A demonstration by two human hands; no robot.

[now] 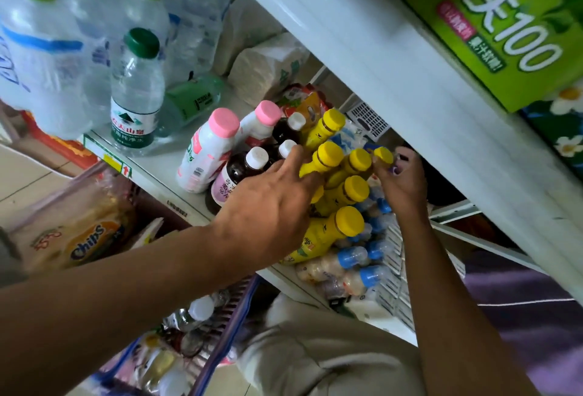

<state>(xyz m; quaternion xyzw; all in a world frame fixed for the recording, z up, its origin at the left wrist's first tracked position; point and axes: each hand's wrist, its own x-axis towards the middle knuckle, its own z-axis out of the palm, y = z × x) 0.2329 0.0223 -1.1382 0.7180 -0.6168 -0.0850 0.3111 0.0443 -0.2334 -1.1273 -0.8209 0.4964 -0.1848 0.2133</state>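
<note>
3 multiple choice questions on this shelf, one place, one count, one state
1. Where does the green-capped water bottle stand?
A. left of the pink-capped bottles
B. in a basket
C. on the green box
2. How many pink caps show?
A. one
B. two
C. four
3. What is the right hand doing?
A. hanging empty
B. holding chips
C. gripping a yellow-capped bottle
Answers: 1 A, it stands on the shelf to their left; 2 B, two pink caps show; 3 C, fingers curl under its yellow cap.
</note>
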